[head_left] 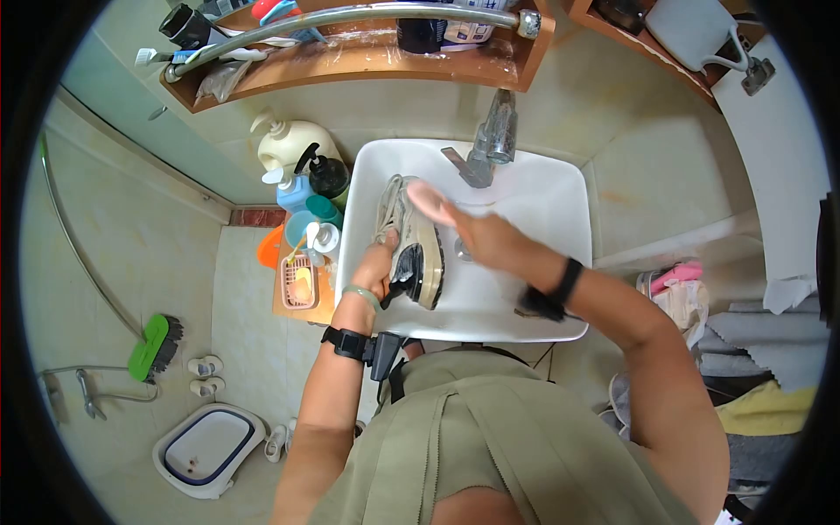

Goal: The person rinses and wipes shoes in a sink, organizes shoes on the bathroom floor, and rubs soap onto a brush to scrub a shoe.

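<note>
A beige and grey sneaker [426, 254] with a black heel part lies in the white sink [560, 201], its toe toward the back wall. Around its ankle side, the fingers of my left hand [378, 262] are closed on it. My right hand [494, 241], slightly smeared by motion, grips a pale pink brush [429, 203] against the front of the sneaker. The brush's bristles are hidden beneath it. Behind the sink rises a metal faucet [499, 131].
Pump bottles [328, 178] crowd the sink's left side, beside a pink soap basket [299, 282] . A wooden shelf [367, 66] with a metal rail overhangs the back. Folded cloths [761, 350] are at right; a foldable basin [208, 451] and green brush [156, 347] are at left.
</note>
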`<action>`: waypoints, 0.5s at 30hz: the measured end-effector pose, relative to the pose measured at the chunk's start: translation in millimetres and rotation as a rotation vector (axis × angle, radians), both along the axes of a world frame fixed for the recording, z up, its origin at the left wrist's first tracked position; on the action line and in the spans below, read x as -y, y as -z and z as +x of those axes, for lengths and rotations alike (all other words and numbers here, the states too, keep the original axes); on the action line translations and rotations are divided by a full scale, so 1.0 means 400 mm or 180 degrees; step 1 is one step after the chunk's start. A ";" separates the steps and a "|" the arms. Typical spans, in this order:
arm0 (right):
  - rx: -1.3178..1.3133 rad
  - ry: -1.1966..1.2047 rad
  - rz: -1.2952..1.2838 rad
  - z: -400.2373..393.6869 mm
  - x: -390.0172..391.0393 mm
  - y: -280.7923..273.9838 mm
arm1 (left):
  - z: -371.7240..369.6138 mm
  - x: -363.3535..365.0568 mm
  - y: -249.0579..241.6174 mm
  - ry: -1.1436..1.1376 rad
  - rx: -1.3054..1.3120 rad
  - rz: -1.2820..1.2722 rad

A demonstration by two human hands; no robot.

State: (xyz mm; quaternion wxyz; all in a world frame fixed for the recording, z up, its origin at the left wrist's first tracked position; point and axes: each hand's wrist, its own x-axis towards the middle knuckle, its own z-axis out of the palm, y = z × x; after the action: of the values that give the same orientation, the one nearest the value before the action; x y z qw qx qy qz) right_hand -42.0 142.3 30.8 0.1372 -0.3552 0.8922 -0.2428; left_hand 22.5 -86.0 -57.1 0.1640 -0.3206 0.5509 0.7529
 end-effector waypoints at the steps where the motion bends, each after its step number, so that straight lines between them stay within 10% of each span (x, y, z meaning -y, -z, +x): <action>1: 0.0076 -0.0312 -0.0022 0.057 -0.038 -0.033 | 0.000 0.003 0.004 0.0100 -0.0012 -0.0074; 5: 0.0437 -0.0515 0.0790 0.197 -0.091 -0.170 | 0.001 -0.008 0.035 0.0118 0.0050 -0.0144; 10: -0.0111 0.0350 0.0093 -0.032 0.028 0.051 | 0.014 -0.019 0.038 -0.0078 -0.0214 -0.0100; 15: -0.0030 0.0269 0.0011 -0.025 0.033 -0.031 | 0.001 -0.046 -0.109 -0.0752 -0.0466 0.1878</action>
State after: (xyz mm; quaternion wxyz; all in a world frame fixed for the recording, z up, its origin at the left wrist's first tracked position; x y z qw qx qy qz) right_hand -52.1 129.3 43.0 0.1233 -0.3181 0.9075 -0.2451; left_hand 22.9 -67.6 -13.6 0.1212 -0.2660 0.2782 0.9150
